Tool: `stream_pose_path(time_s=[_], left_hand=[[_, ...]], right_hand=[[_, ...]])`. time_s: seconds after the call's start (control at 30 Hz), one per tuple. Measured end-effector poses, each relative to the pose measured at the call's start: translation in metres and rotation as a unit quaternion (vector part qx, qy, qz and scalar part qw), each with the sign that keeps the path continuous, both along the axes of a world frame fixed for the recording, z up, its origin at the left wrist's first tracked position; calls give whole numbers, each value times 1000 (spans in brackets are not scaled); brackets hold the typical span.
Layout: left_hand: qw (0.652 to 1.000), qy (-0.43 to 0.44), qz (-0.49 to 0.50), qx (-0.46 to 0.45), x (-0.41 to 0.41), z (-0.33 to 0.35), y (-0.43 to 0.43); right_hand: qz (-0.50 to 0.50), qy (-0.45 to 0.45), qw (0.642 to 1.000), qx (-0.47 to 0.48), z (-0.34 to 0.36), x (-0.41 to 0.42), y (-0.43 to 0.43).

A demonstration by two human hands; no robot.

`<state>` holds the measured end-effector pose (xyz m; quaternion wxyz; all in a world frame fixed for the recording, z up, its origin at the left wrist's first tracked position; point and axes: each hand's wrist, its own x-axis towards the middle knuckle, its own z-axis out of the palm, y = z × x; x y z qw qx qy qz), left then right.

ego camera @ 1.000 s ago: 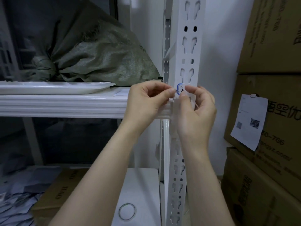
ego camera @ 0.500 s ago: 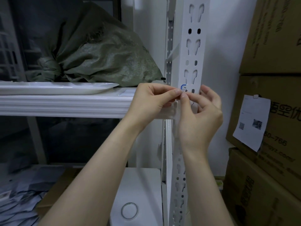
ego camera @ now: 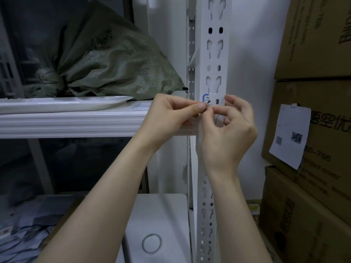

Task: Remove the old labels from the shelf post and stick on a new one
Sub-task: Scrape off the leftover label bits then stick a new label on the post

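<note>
A white perforated shelf post (ego camera: 214, 54) runs up the middle of the view. A small white label with a blue border and black writing (ego camera: 206, 98) sticks to it just above the shelf. Both hands meet in front of the post right below that label. My left hand (ego camera: 171, 112) and my right hand (ego camera: 231, 128) pinch a tiny dark scrap (ego camera: 207, 106) between thumb and forefinger tips. The lower part of the label is hidden behind my fingers.
A white shelf (ego camera: 72, 122) extends left, carrying a flat white tray (ego camera: 62, 104) and a green woven sack (ego camera: 106, 61). Stacked cardboard boxes (ego camera: 313, 130) with a paper slip (ego camera: 290, 135) stand at right. A white appliance (ego camera: 157, 230) sits below.
The fingertips of both hands have closed together just below the label, and the right hand's other fingers have spread. The view has shifted slightly.
</note>
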<state>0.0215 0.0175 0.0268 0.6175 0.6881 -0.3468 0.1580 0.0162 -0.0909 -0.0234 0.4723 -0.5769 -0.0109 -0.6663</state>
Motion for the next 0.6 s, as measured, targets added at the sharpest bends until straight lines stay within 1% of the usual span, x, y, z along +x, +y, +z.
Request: stream_pose_path(time_s=[0.13,0.37,0.6], left_hand=[[1000,-6,16,2,0,1,0],[1000,12,16,-13,-3,4,-2],[1000,10,13,-25,0,3,-2]], right_hand=[[22,3,1000,13,1,-3,4],[56,5,998,22,1,-5,10],[57,29,998,-20,1,-7,6]])
